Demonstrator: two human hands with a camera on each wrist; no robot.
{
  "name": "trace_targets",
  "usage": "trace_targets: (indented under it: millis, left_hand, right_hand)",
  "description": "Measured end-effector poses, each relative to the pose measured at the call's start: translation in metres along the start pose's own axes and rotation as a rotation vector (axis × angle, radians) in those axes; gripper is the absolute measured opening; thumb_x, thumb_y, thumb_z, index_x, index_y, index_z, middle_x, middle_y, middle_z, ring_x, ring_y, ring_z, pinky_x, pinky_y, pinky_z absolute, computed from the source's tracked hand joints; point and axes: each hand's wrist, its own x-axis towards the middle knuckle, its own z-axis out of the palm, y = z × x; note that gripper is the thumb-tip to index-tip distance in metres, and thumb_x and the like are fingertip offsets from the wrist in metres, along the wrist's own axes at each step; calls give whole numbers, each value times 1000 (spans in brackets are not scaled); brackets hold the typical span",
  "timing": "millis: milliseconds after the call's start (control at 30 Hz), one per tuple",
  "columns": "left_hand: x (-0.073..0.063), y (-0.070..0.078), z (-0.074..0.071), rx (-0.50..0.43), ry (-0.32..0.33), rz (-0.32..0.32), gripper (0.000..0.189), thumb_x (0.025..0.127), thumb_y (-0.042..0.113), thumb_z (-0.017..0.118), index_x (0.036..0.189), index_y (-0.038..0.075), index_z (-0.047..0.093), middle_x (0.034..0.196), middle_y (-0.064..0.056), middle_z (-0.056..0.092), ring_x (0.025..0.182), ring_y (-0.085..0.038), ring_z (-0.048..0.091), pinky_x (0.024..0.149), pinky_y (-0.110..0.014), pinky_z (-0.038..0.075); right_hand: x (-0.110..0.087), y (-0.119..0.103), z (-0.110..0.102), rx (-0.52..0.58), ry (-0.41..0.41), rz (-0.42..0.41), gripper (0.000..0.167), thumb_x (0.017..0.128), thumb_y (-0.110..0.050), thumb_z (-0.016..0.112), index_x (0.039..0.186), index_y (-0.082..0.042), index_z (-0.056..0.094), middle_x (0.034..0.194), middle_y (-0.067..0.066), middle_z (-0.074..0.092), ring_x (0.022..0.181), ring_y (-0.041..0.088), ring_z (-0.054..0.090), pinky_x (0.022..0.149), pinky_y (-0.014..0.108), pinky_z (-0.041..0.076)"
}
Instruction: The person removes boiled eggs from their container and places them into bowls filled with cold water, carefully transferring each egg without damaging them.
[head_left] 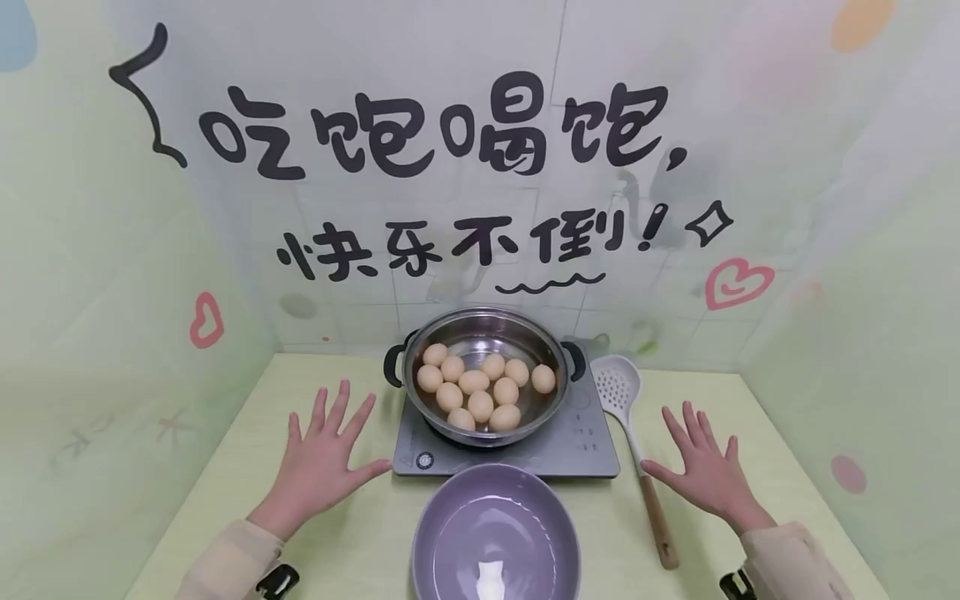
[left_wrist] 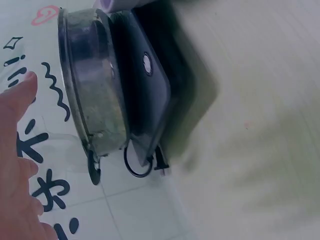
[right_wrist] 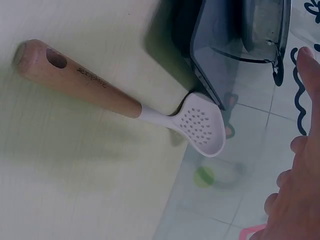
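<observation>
Several brown eggs (head_left: 480,406) lie in a steel pot (head_left: 517,329) with two black handles. The pot stands on a grey induction cooker (head_left: 600,462). My left hand (head_left: 318,467), fingers spread, is held left of the cooker and touches nothing. To the right, my right hand (head_left: 708,475) is spread likewise, close to a slotted spoon (right_wrist: 202,125). This spoon has a pale perforated head and a wooden handle (head_left: 658,521), and lies on the table beside the cooker. A purple bowl (head_left: 495,533) sits in front of the cooker, its lower edge cut off in the head view.
The pale wooden table (head_left: 352,542) carries everything. A printed wall covering (head_left: 480,200) with black lettering rises right behind the pot, and side panels (head_left: 862,375) stand to the left and right. Dark straps show at both sleeves (head_left: 232,562).
</observation>
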Motion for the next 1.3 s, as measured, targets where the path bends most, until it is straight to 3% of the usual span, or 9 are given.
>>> trace_targets:
  millis: [233, 433, 533, 567, 667, 767, 900, 1067, 1300]
  left_hand:
    - [-1, 24, 0, -8, 34, 74, 83, 75, 61, 59, 141, 16, 33, 147, -20, 20, 132, -45, 19, 92, -67, 23]
    - [0, 44, 1, -32, 73, 166, 82, 76, 59, 59, 138, 11, 36, 146, -19, 23, 128, -40, 33, 85, -54, 41]
    - [1, 54, 7, -47, 90, 213, 80, 75, 56, 63, 135, 8, 41, 143, -19, 29, 123, -38, 40, 78, -49, 47]
    - [2, 57, 9, -56, 91, 225, 78, 74, 55, 64, 134, 8, 43, 141, -19, 32, 121, -37, 43, 75, -47, 48]
    - [3, 65, 16, -81, 91, 243, 71, 75, 52, 65, 128, 7, 49, 131, -17, 45, 112, -33, 50, 69, -44, 49]
    - [4, 70, 25, -80, 83, 263, 63, 77, 49, 65, 121, 6, 54, 113, -11, 55, 96, -27, 56, 63, -38, 49]
    - [5, 76, 39, -69, 52, 296, 51, 79, 43, 65, 113, 6, 57, 93, -4, 55, 78, -19, 55, 57, -32, 47]
    - [8, 80, 54, -98, 2, 319, 38, 81, 33, 64, 104, 4, 56, 85, -5, 54, 66, -20, 56, 54, -33, 47]
    - [17, 85, 71, -78, -35, 343, 21, 83, 24, 62, 92, 6, 57, 77, -5, 58, 59, -19, 57, 49, -29, 44]
  right_hand:
    - [-10, 1, 10, 23, -17, 19, 86, 80, -53, 57, 145, -14, 17, 148, 25, 10, 132, 45, 15, 88, 74, 5]
    - [-19, 2, 25, 62, -49, 47, 86, 80, -52, 59, 145, -12, 19, 146, 27, 13, 128, 49, 21, 89, 73, 10]
    - [-23, 4, 33, 65, -71, 61, 86, 80, -52, 59, 143, -9, 21, 144, 30, 16, 119, 52, 35, 88, 72, 19]
    - [-24, 4, 36, 75, -83, 71, 86, 80, -52, 59, 143, -8, 22, 143, 31, 16, 115, 53, 40, 84, 68, 29]
    - [-27, 6, 42, 113, -114, 103, 83, 80, -50, 60, 141, -6, 24, 143, 31, 16, 106, 54, 47, 62, 52, 46]
    - [-29, 9, 48, 145, -133, 141, 82, 80, -49, 60, 141, -6, 25, 142, 31, 18, 107, 54, 46, 47, 38, 42]
    - [-32, 11, 57, 140, -119, 167, 80, 80, -47, 62, 138, -2, 30, 131, 30, 35, 100, 46, 53, 51, 41, 45]
    - [-33, 13, 71, 133, -135, 185, 78, 79, -45, 64, 133, 3, 35, 113, 26, 47, 86, 30, 55, 54, 40, 46]
    - [-39, 14, 90, 159, -114, 186, 72, 79, -33, 66, 127, 12, 36, 97, 24, 46, 80, 29, 45, 57, 35, 40]
